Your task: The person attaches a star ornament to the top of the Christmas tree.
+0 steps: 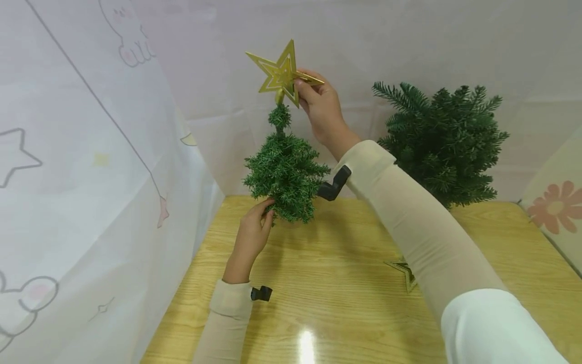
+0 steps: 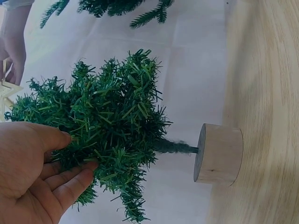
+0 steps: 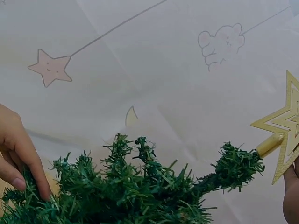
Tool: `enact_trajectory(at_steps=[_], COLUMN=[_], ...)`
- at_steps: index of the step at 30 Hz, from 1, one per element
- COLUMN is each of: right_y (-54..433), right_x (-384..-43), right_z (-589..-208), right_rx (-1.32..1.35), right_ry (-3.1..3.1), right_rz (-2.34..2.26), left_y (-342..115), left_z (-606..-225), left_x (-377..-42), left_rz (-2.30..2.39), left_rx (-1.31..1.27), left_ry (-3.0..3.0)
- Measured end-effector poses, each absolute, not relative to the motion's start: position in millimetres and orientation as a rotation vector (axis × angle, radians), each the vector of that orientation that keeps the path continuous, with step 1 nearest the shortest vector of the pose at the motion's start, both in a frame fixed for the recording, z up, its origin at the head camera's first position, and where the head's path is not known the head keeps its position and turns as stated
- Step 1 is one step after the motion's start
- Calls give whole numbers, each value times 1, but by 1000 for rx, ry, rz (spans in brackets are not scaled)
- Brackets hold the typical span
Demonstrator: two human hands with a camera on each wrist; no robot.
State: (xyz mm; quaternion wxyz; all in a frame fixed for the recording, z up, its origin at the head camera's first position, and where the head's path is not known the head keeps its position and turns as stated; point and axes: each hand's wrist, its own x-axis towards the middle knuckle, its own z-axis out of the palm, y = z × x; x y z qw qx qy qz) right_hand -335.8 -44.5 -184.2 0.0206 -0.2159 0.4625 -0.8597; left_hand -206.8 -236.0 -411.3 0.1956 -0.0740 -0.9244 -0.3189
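Observation:
A small green artificial Christmas tree (image 1: 286, 172) stands on a round wooden base (image 2: 218, 154). At its top is a gold star tree topper (image 1: 279, 73), whose short gold tube (image 3: 269, 145) meets the tip of the tree. My right hand (image 1: 323, 108) pinches one point of the star between thumb and fingers. Low on the tree's left side, my left hand (image 1: 252, 232) holds the branches, its thumb and fingers on either side of them in the left wrist view. Foliage hides some of those fingertips.
A second, bushier green tree (image 1: 445, 141) stands at the back right of the wooden table (image 1: 318, 283). Another gold star (image 1: 405, 273) lies on the table, partly hidden by my right sleeve. A printed white cloth (image 1: 113, 202) hangs at the left and behind.

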Motion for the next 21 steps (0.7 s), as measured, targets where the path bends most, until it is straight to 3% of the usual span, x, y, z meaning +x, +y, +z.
enact_trajectory(at_steps=[21], right_y=[-39], right_x=[-345], right_z=[-169], right_rx=[-706], right_ry=[1787], right_rz=[-2339], left_y=[-237], left_z=[-407], left_x=[-204], left_rz=[-882], left_rx=[-198], left_ry=[-2610])
